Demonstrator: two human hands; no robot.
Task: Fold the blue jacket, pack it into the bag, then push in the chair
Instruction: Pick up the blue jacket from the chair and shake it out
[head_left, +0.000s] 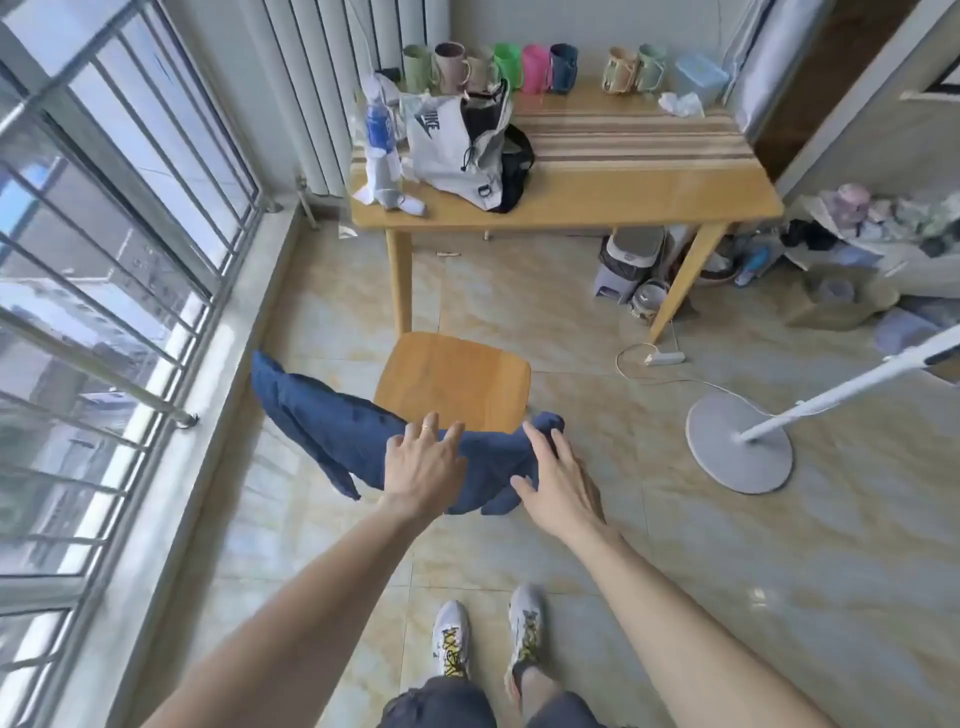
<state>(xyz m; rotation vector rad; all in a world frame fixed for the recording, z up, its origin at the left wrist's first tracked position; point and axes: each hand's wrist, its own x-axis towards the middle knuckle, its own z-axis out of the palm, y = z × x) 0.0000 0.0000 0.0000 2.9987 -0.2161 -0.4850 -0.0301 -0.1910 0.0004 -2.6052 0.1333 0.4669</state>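
Jacket (332, 431) over chair (457, 379), tile floor (675, 571)

The chair (453, 379) stands pulled out from the table (597, 200), open tiled floor (519, 291) between them. Under the table's right end sit a stool (626, 265) and pot; the left side is clear. A fan base (738, 441) and cord lie right of the chair. The window wall (119, 291) closes the left.

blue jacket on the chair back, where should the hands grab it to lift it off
Grip the blue jacket along the ridge where it drapes over the chair back, coming from above and behind. The left hand and right hand already rest there with fingers spread; the cloth hangs loose on either side.
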